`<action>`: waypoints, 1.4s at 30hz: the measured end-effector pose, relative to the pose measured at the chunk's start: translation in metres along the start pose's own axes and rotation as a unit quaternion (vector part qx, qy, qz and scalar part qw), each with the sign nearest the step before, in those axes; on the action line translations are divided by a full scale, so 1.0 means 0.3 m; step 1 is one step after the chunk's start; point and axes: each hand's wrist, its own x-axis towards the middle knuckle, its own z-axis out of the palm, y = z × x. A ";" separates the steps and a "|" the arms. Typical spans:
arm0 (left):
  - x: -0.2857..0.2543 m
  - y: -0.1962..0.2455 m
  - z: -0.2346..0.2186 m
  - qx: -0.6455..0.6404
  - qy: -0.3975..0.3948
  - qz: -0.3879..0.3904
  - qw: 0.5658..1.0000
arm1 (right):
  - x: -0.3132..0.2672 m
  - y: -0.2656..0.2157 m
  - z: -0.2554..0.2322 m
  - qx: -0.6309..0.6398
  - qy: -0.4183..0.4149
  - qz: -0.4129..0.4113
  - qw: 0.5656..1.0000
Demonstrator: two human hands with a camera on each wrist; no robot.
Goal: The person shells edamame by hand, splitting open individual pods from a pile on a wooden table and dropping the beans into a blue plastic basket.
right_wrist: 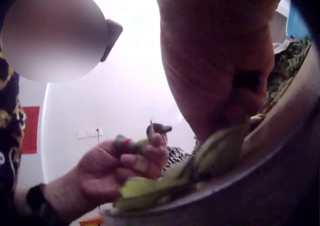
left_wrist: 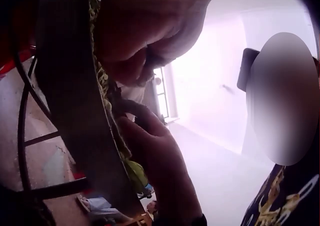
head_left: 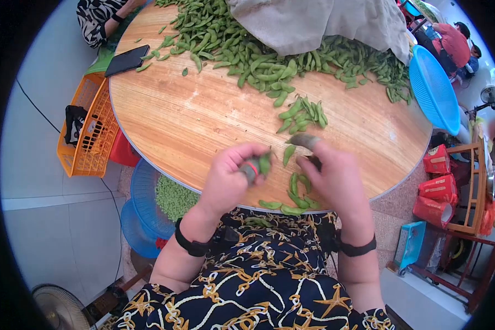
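Note:
My left hand [head_left: 228,179] pinches a green soybean pod [head_left: 264,163] above the near part of the round wooden table [head_left: 192,124]. A grey cover with a red band [head_left: 251,169] wraps one of its digits. To the right, my right hand [head_left: 338,173] is low over the tabletop, thumb and forefinger apart, with a grey cover [head_left: 303,141] on a finger. Between the hands lies a single pod [head_left: 289,154]. Several pods [head_left: 294,199] lie at the near edge, below the right hand. In the right wrist view, pods [right_wrist: 220,153] lie close under the right hand.
A big heap of pods [head_left: 269,69] covers the far side, partly under a grey cloth [head_left: 313,25]. A smaller bunch [head_left: 302,114] lies nearer. A phone [head_left: 127,60] rests at the left edge. Shelled beans [head_left: 173,199] fill a blue basket below left. A blue basket [head_left: 434,91] stands right.

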 end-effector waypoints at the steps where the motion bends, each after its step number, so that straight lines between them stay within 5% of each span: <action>1: -0.013 0.017 -0.004 0.085 -0.093 -0.057 0.990 | 0.008 -0.003 0.007 -0.093 -0.003 -0.017 0.995; 2: -0.022 0.027 -0.007 0.169 -0.184 -0.113 0.962 | 0.010 -0.005 0.014 -0.093 -0.001 -0.017 0.996; 3: -0.024 0.017 -0.010 0.210 -0.254 -0.087 0.940 | 0.011 -0.005 0.021 -0.114 -0.004 -0.028 0.993; 5: -0.031 0.023 0.009 0.202 -0.211 -0.070 0.954 | 0.007 0.011 0.037 -0.136 -0.007 -0.042 0.990; 8: -0.024 0.003 0.022 0.180 -0.105 -0.018 0.978 | -0.015 0.037 0.031 0.049 0.035 -0.078 0.995; 9: -0.015 -0.004 0.017 0.101 -0.117 -0.026 0.988 | -0.022 0.020 0.003 0.290 -0.054 0.071 0.953; 10: -0.010 -0.008 0.015 0.023 -0.129 -0.034 0.991 | -0.031 0.012 -0.012 0.506 -0.136 0.214 0.824; 11: -0.015 -0.006 0.027 0.023 -0.130 -0.034 0.991 | -0.041 0.022 -0.008 0.579 -0.172 0.189 0.774; 14: -0.022 -0.003 0.067 -0.074 -0.166 -0.107 0.978 | -0.060 0.004 0.006 0.634 -0.185 0.212 0.720; 16: -0.012 -0.024 0.061 -0.169 -0.169 -0.088 0.967 | -0.072 -0.009 0.000 0.619 -0.196 0.196 0.735; 18: 0.001 -0.051 0.055 -0.163 -0.142 -0.063 0.974 | -0.083 -0.048 -0.011 0.552 -0.157 0.186 0.798; 27: -0.014 -0.052 0.077 -0.045 -0.079 -0.006 0.996 | -0.097 -0.049 -0.016 0.499 -0.168 0.163 0.834; 29: -0.020 -0.037 0.091 -0.012 -0.076 0.022 0.997 | -0.101 -0.047 -0.018 0.500 -0.169 0.159 0.834; 31: -0.017 -0.024 0.082 -0.053 -0.177 0.016 0.983 | -0.104 -0.045 -0.021 0.501 -0.169 0.156 0.834; 33: -0.015 -0.026 0.057 -0.068 -0.200 0.006 0.977 | -0.110 -0.043 -0.023 0.622 -0.217 0.192 0.727; 34: -0.014 -0.031 0.049 -0.083 -0.223 -0.005 0.971 | -0.111 -0.044 -0.020 0.622 -0.217 0.193 0.727; 37: -0.011 -0.047 0.053 -0.009 -0.169 0.002 0.986 | -0.105 -0.053 0.000 0.586 -0.178 0.203 0.763; 39: -0.017 -0.031 0.073 0.045 -0.129 0.019 0.990 | -0.093 -0.049 0.022 0.406 -0.068 0.129 0.902; 42: -0.016 -0.017 0.080 0.121 -0.071 0.047 0.989 | -0.056 -0.052 0.017 0.463 -0.056 0.176 0.867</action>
